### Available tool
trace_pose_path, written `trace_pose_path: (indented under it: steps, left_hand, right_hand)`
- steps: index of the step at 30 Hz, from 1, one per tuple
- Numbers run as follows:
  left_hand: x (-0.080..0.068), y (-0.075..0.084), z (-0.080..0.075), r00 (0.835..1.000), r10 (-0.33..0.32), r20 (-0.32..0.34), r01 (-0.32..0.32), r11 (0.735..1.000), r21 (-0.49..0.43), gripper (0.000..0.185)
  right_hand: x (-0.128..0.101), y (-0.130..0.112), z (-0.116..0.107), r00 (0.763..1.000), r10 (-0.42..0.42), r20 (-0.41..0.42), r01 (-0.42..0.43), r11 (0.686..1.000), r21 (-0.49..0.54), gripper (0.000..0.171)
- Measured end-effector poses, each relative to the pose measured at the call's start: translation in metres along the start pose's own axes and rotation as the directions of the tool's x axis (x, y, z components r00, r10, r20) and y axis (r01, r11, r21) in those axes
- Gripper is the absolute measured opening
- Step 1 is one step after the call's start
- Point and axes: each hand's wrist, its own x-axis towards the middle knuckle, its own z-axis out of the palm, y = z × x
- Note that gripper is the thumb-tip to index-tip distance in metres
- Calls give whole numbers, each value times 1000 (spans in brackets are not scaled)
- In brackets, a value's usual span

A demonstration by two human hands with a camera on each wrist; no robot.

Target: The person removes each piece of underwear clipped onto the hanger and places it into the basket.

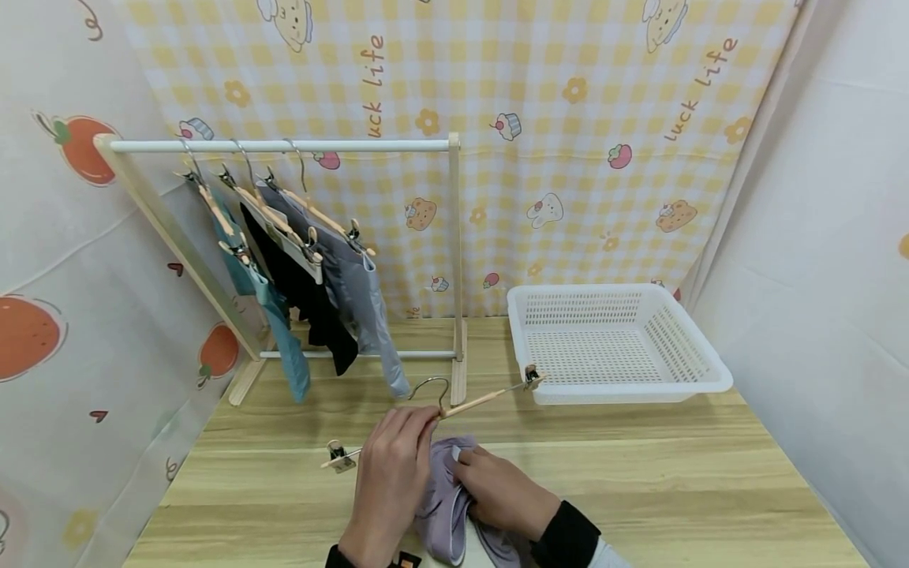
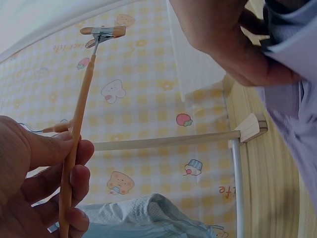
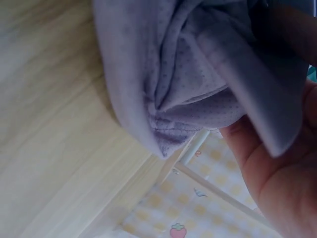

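Observation:
My left hand (image 1: pixel 394 465) grips a wooden clip hanger (image 1: pixel 477 403) by its middle, just beside the metal hook. In the left wrist view, the thumb and curled fingers wrap the hanger bar (image 2: pixel 83 94). Its far clip (image 1: pixel 531 377) and near clip (image 1: pixel 341 456) show no cloth in them. Below the hanger, my right hand (image 1: pixel 500 491) holds a lavender garment (image 1: pixel 442 509) bunched over the table. The right wrist view has the dotted lavender cloth (image 3: pixel 208 84) folded between the thumb and the fingers, which the cloth partly hides.
A wooden rack (image 1: pixel 457 260) with a white rail (image 1: pixel 398 147) stands at the back left. From it hang a blue garment (image 1: pixel 287 347), a black one (image 1: pixel 312 308) and a grey one (image 1: pixel 348 276) on clip hangers. A white basket (image 1: pixel 632 394) sits at the back right.

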Motion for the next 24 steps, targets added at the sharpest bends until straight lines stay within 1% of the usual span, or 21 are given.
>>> trace_pose_path:
  steps: [3,6,10,13,20,24]
  left_hand:
    - [0,-1,0,1000,4,-5,-4,1000,1,18]
    - [0,-1,0,1000,6,-8,-6,1000,2,19]
    - [0,-1,-1,1000,0,-5,0,1000,1,20]
    - [0,-1,-1,1000,-3,-4,3,1000,1,20]
    - [0,-1,-1,1000,-2,-3,2,1000,-2,20]
    - [0,-2,-1,1000,-9,4,9,1000,-3,19]
  right_hand:
    - [-3,3,-1,1000,-9,-15,10,999,42,29]
    - [-8,6,-2,1000,-13,-22,15,998,64,31]
    - [-15,8,-5,1000,5,-15,-3,996,86,32]
    - [-23,9,-11,999,18,-33,-15,994,105,32]
    - [-42,13,-32,992,40,-121,-26,993,117,36]
    - [-51,17,-47,988,73,-137,-53,988,148,38]
